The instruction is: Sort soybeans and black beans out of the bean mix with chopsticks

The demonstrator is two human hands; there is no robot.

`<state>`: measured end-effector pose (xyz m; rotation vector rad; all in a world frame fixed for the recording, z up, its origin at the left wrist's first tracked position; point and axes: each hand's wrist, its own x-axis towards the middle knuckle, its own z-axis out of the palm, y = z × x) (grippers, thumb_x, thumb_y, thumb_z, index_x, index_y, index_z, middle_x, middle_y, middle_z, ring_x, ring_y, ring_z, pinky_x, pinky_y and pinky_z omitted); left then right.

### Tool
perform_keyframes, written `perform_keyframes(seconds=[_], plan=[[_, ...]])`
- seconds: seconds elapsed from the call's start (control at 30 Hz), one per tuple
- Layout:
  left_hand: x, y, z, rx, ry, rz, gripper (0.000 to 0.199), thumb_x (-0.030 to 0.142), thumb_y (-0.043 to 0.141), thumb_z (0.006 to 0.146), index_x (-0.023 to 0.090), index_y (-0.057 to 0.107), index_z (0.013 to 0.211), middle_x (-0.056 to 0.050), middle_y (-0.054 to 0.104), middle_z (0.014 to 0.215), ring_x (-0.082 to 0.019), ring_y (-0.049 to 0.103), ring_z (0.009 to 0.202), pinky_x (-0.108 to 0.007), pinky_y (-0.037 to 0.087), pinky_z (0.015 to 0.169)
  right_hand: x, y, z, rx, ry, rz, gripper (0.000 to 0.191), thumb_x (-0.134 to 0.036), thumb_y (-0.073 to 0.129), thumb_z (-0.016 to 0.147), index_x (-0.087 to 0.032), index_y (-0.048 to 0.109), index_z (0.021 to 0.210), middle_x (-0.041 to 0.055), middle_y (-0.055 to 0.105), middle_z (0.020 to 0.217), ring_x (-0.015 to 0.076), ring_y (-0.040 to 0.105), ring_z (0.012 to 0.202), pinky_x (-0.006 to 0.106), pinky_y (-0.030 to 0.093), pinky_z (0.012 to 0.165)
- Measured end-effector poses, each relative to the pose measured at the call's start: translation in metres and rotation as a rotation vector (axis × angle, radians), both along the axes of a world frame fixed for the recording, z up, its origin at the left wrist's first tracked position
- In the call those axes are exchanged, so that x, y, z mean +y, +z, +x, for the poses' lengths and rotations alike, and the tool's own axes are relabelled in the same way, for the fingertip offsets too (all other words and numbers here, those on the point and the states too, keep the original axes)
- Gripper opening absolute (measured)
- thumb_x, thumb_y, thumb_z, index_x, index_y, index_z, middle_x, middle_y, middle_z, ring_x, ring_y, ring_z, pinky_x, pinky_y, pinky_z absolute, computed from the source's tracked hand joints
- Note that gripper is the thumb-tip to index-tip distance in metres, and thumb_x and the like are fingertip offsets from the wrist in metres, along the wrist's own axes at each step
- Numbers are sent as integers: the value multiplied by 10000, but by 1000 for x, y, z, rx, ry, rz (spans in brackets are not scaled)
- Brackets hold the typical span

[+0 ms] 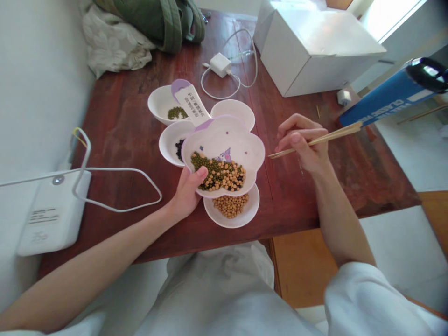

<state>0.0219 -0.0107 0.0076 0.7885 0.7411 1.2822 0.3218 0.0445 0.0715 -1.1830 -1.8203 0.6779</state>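
Note:
My left hand [189,191] grips the lower left rim of a flower-shaped bowl [238,135] with a purple edge and a labelled handle. Mixed green, tan and black beans [224,175] lie along its lower side. Held over the small white bowls, it partly covers them. One white bowl [163,103] has green beans, another [168,142] black beans, and the nearest [233,223] tan beans. In the bowl behind [236,111] no beans show. To the right, my right hand [303,140] is closed on wooden chopsticks [334,134], their tips pointing left.
On the wooden table [119,107] are a white charger [220,65] with a looped cable, a white box [315,51] and a blue bottle [388,95]. A green bag [150,21] lies at the back left. A white power unit [52,212] with cables stands left.

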Motion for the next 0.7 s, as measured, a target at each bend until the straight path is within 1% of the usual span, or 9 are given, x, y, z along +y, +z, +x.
perform_keyframes(seconds=[0.13,0.27,0.37,0.43,0.47,0.53,0.57,0.63,0.7], plan=[[0,2,2,-19,0,-1,591,545,783,902,248,718,1409,-101,812,1367,-393,701,1404,-527,579,1195,12,0,20,-30,-62,28,735,-827,435,1030,-307,641,553,57,581,585,206,511,587,401,375,601],[2,-3,3,18,13,11,617,574,762,920,241,694,1435,-100,802,1385,-385,683,1426,-515,559,1213,-16,23,10,208,-193,191,760,-894,448,973,-334,493,461,63,518,546,234,611,652,410,431,562],[3,-13,0,65,-25,77,662,623,770,919,236,678,1448,-107,794,1391,-380,688,1416,-506,568,1202,-72,40,-31,484,-38,240,748,-791,575,958,-276,443,433,-27,440,543,100,591,518,274,494,521],[4,-19,0,73,-38,105,666,631,762,931,238,667,1460,-111,787,1403,-374,698,1401,-502,580,1185,-111,43,-71,593,205,45,627,-666,609,1036,-235,488,598,-63,487,552,71,550,456,212,413,446],[5,-21,0,74,-33,115,658,625,761,937,236,670,1459,-110,781,1417,-371,700,1395,-497,582,1182,-128,40,-95,569,252,-94,535,-612,576,1085,-232,524,712,-77,491,564,63,514,440,205,363,428],[8,-24,1,67,-14,129,631,611,757,946,232,687,1446,-101,773,1437,-363,694,1403,-486,573,1194,-152,31,-144,193,584,-249,343,-526,515,1138,-215,627,1046,-42,684,724,87,598,532,221,432,508],[9,-25,1,60,-3,139,620,612,756,945,230,702,1431,-95,776,1431,-361,692,1406,-482,569,1200,-158,27,-168,11,631,-272,332,-514,489,1148,-207,600,1210,-28,736,799,110,633,584,239,427,521],[12,-26,2,39,1,160,607,625,757,938,230,730,1399,-89,790,1403,-364,696,1401,-487,570,1201,-164,21,-215,-240,677,-180,519,-603,458,1127,-177,500,1419,26,800,1031,175,707,742,291,361,472],[14,-27,3,28,-2,173,581,618,765,933,235,747,1370,-86,798,1385,-361,707,1386,-488,573,1197,-164,21,-255,-370,659,46,417,-475,349,1163,-208,530,1427,41,776,1222,210,719,891,308,415,516]])
